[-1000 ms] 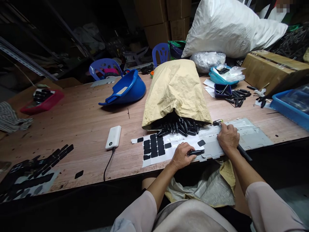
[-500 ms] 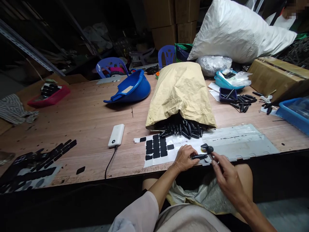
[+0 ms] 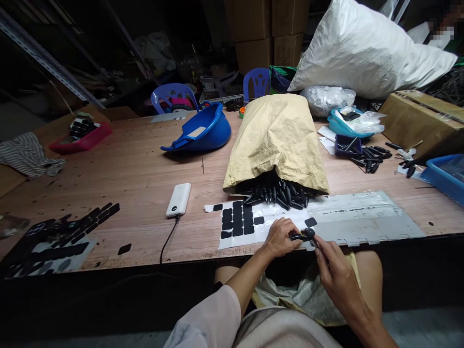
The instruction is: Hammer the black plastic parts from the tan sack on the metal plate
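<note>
L hand (image 3: pixel 281 238) holds blk part (image 3: pixel 296 237), hammer (image 3: pixel 309 233) in R hand (image 3: pixel 335 267) prob. touching it.

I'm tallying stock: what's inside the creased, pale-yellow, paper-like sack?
Slim, black, tapered pieces crowd the open mouth of the sack, some spilling out in front. Anything deeper is covered by the sack itself.

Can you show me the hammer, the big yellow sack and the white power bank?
Hammer (image 3: pixel 309 232), head view: on its dark round head.
Yellow sack (image 3: pixel 277 140), head view: on its creased top.
White power bank (image 3: pixel 179 198), head view: mid upper face.
</note>
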Demonstrator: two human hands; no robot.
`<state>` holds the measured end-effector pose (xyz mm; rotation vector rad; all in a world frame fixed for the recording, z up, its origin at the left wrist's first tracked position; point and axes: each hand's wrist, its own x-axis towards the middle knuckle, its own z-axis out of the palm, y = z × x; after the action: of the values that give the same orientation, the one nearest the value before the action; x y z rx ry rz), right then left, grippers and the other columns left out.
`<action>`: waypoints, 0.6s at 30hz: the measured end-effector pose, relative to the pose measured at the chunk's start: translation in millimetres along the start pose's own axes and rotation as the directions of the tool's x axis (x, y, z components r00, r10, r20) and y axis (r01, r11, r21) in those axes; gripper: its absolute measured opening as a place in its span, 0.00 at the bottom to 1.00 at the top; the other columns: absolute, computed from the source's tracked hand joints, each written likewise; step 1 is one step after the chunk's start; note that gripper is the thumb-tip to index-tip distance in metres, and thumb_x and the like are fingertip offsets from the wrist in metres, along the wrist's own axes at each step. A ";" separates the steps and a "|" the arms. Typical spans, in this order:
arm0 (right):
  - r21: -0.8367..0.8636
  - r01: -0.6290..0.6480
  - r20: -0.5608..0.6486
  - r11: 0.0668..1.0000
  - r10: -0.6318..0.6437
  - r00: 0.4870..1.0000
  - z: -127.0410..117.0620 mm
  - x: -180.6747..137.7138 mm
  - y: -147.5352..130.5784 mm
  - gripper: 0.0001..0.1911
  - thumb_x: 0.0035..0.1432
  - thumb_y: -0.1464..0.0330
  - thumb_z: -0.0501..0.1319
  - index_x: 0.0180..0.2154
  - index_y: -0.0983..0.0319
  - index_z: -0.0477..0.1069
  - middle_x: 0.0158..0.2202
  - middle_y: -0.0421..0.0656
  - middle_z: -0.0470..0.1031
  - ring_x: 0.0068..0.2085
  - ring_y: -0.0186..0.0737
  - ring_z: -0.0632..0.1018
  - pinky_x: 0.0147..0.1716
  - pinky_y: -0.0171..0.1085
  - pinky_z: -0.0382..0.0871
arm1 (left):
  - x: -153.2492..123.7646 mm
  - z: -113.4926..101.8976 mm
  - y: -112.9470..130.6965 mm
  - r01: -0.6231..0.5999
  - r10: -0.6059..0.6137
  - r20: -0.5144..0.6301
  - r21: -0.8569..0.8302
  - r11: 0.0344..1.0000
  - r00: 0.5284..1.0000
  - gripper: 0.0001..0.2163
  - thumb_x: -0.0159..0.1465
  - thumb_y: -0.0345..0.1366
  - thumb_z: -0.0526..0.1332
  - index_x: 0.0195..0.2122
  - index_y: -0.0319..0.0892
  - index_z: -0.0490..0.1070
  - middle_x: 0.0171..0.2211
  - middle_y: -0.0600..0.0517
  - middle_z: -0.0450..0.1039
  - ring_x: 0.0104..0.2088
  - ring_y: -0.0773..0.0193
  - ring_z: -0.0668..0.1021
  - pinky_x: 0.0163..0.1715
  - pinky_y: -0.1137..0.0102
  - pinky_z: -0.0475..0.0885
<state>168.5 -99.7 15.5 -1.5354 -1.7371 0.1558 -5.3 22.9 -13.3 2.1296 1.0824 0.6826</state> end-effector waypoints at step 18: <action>-0.533 -0.430 -0.118 0.729 0.439 0.891 -36.5 110.6 93.3 0.21 0.71 0.64 0.57 0.60 0.55 0.80 0.46 0.47 0.77 0.35 0.40 0.73 0.31 0.39 0.59 | -1.7 2.1 0.9 -0.061 0.060 0.016 0.101 0.993 0.998 0.11 0.55 0.38 0.78 0.37 0.45 0.81 0.36 0.51 0.78 0.40 0.56 0.77 0.45 0.63 0.70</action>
<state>269.8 7.1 39.4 -2.3677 -1.4623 -0.1136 -4.3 20.4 -14.3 2.2584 1.0695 0.6532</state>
